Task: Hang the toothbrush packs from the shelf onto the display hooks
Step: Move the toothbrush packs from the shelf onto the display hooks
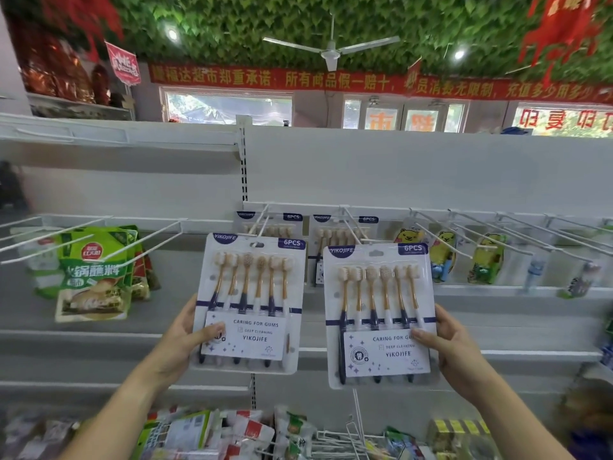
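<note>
Your left hand (180, 340) grips the left pack (252, 346), your right hand (454, 350) the right pack (378, 363); each pack holds six toothbrushes (247, 283), upright, bristles up.

Above me the ceiling (232, 28) is covered in green leaves, w/ a white fan (331, 53) in the middle and two small spotlights (172, 34) lit. Red paper decor (564, 24) hangs top L and R. A red banner (298, 79) w/ yellow characters runs along the far wall (315, 106) over the windows (229, 107) (daylight outside). White shelving (398, 167) fills the view in front of me.
</note>
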`<action>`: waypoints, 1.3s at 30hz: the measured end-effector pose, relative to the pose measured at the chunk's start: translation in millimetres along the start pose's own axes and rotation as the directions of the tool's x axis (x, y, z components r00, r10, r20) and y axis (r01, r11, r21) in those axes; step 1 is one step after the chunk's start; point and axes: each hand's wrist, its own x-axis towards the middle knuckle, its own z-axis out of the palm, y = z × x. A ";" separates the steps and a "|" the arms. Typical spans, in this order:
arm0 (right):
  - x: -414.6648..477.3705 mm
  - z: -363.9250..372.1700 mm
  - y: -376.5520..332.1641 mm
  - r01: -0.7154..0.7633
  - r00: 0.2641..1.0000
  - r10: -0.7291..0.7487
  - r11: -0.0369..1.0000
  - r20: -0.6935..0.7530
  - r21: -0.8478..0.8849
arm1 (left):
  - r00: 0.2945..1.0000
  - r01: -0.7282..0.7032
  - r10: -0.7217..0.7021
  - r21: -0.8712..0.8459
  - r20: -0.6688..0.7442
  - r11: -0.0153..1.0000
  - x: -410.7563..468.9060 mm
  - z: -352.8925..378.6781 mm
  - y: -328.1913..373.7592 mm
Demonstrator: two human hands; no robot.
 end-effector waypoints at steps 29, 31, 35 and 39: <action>9.0 28.5 13.7 0.058 0.998 -0.058 0.998 -0.016 -0.018 | 0.988 0.026 -0.024 0.013 -0.154 1.000 40.3 9.4 -15.0; 9.4 26.9 12.8 0.062 0.998 -0.062 0.998 -0.014 -0.016 | 0.987 0.028 -0.025 0.012 -0.156 1.000 42.4 10.0 -15.3; 9.6 23.0 13.2 0.069 0.997 -0.069 0.998 -0.039 -0.002 | 0.983 0.046 -0.042 0.017 -0.178 0.999 47.1 10.8 -17.2; 18.4 20.3 15.2 0.054 0.997 -0.054 0.999 -0.057 0.002 | 0.980 0.054 -0.050 0.014 -0.195 0.998 51.8 12.2 -21.9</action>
